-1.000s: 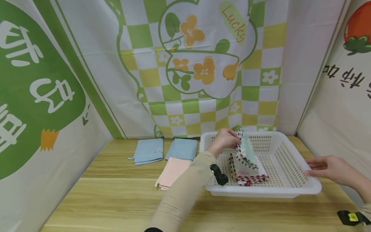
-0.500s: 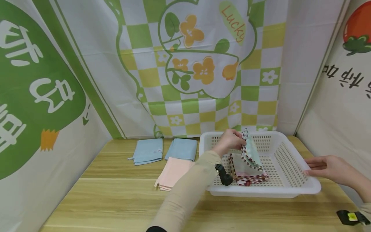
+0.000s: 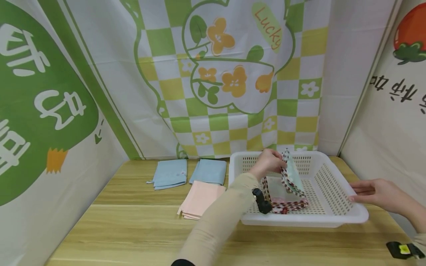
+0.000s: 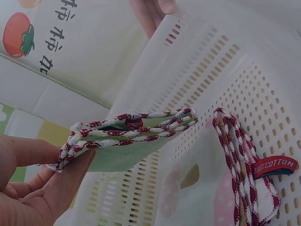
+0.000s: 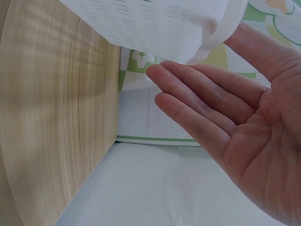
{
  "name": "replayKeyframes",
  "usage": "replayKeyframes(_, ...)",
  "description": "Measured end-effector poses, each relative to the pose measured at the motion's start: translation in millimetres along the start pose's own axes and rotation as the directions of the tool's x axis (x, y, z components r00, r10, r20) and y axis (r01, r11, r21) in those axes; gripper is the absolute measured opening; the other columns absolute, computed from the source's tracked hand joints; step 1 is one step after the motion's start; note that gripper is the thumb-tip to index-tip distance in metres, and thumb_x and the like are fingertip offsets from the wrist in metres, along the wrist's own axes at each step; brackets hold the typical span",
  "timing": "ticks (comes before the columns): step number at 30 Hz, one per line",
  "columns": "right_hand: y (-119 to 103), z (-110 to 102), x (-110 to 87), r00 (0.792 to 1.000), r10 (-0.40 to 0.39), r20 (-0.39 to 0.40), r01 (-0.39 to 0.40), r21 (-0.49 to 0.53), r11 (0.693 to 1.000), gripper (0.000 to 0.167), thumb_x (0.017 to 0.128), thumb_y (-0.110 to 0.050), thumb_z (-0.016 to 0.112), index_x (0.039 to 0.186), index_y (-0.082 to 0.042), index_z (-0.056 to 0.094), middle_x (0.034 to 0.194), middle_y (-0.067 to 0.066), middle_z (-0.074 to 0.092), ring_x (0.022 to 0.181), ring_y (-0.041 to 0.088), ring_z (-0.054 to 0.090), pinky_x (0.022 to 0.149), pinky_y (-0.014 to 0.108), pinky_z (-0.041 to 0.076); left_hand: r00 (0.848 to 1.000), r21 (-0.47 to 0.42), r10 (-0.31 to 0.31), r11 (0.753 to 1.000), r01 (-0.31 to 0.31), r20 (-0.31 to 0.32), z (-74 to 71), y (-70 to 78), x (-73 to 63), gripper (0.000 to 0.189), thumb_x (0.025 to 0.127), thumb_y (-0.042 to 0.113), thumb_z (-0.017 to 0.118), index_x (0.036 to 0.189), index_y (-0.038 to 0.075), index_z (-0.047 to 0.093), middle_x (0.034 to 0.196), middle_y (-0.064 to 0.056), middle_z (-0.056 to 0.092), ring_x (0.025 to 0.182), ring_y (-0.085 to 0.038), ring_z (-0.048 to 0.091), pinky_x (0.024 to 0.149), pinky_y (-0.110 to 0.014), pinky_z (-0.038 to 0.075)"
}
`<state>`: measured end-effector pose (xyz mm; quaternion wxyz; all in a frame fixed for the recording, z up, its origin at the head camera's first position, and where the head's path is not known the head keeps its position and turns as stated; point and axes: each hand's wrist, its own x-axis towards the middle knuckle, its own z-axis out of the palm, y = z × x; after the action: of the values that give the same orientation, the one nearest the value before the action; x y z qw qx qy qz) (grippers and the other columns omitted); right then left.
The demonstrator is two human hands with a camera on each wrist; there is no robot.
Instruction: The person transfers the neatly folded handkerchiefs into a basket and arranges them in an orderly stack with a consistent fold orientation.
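Note:
My left hand (image 3: pixel 269 162) pinches a folded pale green towel (image 3: pixel 294 176) by its edge, above the white plastic basket (image 3: pixel 321 218). Its border is a red-and-white twisted trim, seen close up in the left wrist view. Below it in the basket lies another folded towel (image 3: pixel 283 190), pale with pink patches, a similar trim and a red "100% COTTON" tag (image 4: pixel 276 165). At the basket's right end, my right hand (image 3: pixel 381 194) touches the rim with its thumb. The other fingers (image 5: pixel 202 89) of that hand stretch out, fairly straight, just outside the basket wall.
Left of the basket, two folded light blue towels (image 3: pixel 171 173) (image 3: pixel 209 170) lie side by side near the back of the wooden table (image 3: pixel 133 229). A folded pink towel (image 3: pixel 201 197) lies in front. Printed curtains (image 3: pixel 239 125) enclose the back and sides.
My left hand has moved a little to the right with the pale green towel, above the basket. My right hand and the basket are practically still.

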<state>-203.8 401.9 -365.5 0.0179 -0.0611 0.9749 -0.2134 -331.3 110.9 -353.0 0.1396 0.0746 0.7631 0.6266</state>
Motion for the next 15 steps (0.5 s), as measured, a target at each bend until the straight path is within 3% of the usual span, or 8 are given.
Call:
replayKeyframes(8,0.6,0.4,-0.7,1.0,0.003,-0.004,-0.003,0.009,1.0,0.065,0.083,-0.04,0.071,0.119,0.012,0.058,0.099,0.018,0.071,0.081,0.02,0.068,0.064,0.031,0.056,1.0,-0.003,0.019,1.0,-0.018,0.015,7.4,-2.0,0.1,0.02,0.075,-0.008,0.073,0.078,0.005,0.058,0.078,-0.004,0.058,0.066,-0.03,0.068,0.078,-0.048,0.056)
replayKeyframes(15,1.6,1.6,-1.7,1.0,-0.002,-0.001,0.002,0.019,1.0,0.065,0.083,-0.04,0.071,0.12,0.012,0.058,0.1,0.018,0.07,0.081,0.017,0.068,0.063,0.028,0.056,0.997,0.006,0.017,1.0,-0.018,0.07,9.7,-4.5,0.0,0.02,0.075,-0.012,0.07,0.078,0.002,0.056,0.077,-0.006,0.056,0.059,-0.024,0.062,0.079,-0.049,0.056)
